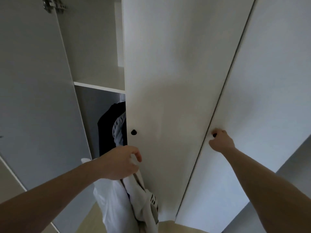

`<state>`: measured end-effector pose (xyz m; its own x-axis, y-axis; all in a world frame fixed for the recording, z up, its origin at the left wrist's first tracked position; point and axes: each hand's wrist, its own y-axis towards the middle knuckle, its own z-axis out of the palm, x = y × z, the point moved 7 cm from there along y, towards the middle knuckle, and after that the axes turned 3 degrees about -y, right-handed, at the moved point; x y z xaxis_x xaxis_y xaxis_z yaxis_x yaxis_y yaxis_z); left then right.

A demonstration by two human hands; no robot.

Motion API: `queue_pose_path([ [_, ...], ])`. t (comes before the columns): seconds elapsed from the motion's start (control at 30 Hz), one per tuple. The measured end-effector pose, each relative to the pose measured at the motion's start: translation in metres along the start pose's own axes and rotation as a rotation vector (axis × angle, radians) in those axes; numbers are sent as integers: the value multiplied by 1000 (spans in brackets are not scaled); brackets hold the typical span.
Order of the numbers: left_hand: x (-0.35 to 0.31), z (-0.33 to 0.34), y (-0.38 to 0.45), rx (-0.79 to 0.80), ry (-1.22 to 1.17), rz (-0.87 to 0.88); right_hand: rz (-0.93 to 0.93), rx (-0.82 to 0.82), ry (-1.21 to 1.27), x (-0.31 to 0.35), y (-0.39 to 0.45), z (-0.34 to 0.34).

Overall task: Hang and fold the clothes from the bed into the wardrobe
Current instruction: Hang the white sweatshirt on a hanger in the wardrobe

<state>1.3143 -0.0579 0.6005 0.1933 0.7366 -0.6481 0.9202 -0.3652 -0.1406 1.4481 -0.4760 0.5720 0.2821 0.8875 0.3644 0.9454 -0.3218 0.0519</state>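
Two hands split the work: my left hand [122,163] grips white clothes [117,204], freeing my right hand [221,140] to pinch the door knob [214,135]

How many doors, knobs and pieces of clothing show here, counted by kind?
Wardrobe doors: 3, the open left door, the middle door, the right door
Round dark knobs: 2, the middle door's knob, the right door's knob pinched by the right hand
Hanging garments: 2, black, grey
White clothes bundle held by the left hand: 1
Total: 8
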Motion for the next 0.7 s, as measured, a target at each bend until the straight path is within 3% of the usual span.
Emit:
queue_pose_path([
  [0.23, -35, 21, -3, 46, 100, 155, 29, -315, 184, -48, -133, 6],
  [0.53, -86, 44, -11, 105, 148, 307, 439, -645, 301, -159, -261, -49],
  [0.7, -96, 53, -18, 139, 164, 350, 512, -758, 323, -207, -309, -72],
])
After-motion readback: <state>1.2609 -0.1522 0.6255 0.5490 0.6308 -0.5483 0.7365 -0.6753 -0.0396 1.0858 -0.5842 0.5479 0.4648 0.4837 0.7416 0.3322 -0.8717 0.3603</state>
